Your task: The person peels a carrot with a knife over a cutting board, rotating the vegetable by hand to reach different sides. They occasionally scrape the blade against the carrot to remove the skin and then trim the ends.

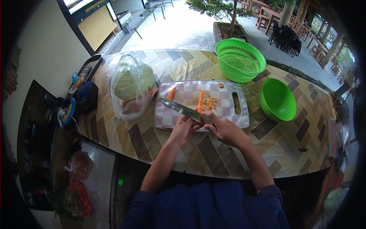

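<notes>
A checked cutting board (183,119) lies on the tiled counter. My right hand (225,129) grips the handle of a knife (179,108), its blade pointing left over the board. My left hand (183,129) sits just under the blade, its fingers at the lower end of a carrot piece (200,102) that stands up from my hands. Another carrot piece (171,93) lies on the board's upper left. Small carrot scraps (209,104) rest beside the held piece, and a slice (221,85) sits at the board's top edge.
A cabbage in a clear plastic bag (131,86) lies left of the board. A green colander (239,59) and a green bowl (277,100) stand to the right. Small items and a dark tray (89,68) crowd the counter's left end.
</notes>
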Demonstrator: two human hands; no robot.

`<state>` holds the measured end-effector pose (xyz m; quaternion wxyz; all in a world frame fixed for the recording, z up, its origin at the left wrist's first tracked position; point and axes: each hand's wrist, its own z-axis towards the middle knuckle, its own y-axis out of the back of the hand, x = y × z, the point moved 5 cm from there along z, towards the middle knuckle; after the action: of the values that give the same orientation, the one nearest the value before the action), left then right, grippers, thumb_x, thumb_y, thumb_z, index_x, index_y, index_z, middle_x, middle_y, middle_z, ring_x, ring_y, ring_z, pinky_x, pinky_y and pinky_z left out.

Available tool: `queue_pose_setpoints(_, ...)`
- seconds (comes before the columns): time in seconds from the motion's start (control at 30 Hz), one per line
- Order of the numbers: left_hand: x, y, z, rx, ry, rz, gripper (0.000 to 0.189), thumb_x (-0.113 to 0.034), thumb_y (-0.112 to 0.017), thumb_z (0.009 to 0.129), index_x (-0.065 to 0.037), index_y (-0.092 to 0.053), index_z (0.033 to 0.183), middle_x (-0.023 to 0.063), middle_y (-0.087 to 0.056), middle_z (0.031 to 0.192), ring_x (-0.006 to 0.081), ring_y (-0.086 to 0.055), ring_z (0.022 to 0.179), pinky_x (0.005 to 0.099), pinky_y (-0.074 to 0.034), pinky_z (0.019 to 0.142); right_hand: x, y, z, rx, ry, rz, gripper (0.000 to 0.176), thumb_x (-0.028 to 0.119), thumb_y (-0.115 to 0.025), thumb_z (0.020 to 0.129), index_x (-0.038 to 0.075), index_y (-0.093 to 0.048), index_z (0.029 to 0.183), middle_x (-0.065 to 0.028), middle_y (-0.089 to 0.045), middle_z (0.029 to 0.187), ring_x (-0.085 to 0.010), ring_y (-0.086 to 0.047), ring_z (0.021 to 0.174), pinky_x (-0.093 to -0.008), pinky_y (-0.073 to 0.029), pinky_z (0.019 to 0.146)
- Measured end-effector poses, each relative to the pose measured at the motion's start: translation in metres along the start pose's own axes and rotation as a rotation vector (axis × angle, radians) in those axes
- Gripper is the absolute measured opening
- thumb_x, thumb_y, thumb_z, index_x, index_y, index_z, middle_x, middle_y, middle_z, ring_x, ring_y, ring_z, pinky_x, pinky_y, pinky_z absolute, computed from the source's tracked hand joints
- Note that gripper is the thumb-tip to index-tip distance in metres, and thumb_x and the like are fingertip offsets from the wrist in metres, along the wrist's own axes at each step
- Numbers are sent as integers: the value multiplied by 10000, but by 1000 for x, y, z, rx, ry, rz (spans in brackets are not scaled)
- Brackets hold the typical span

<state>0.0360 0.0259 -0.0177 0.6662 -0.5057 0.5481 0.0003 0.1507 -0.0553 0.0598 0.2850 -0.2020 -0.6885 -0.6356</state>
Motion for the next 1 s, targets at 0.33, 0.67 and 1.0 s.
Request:
queue_pose_setpoints(0.33,-2,0,-1,-11,-21,25,186,-85,-453,896,-17,-544,1044,76,-610,986,165,-611,865,276,-509,723,-2,-2,3,-14,-32,10,415,317,-417,912,144,-253,1251,-232,-561,657,-421,-565,686,-457,-411,592)
queue_pose_setpoints(0.67,1,2,0,-29,-10,74,177,-105,-476,890,-29,-553,1031,60,-611,965,135,-607,831,275,-508,725,-7,-6,6,-98,43,-11,403,273,-435,906,147,-257,1245,-211,-550,625,-404,-565,639,-456,-393,546)
queue_pose_setpoints(1.0,-2,0,-2,-97,39,85,415,-94,-474,892,-90,-376,1296,40,-581,1013,123,-596,865,264,-510,736,-1,-2,4,-61,12,28,458,316,-430,900,120,-255,1275,-232,-552,631,-425,-562,644,-475,-414,558)
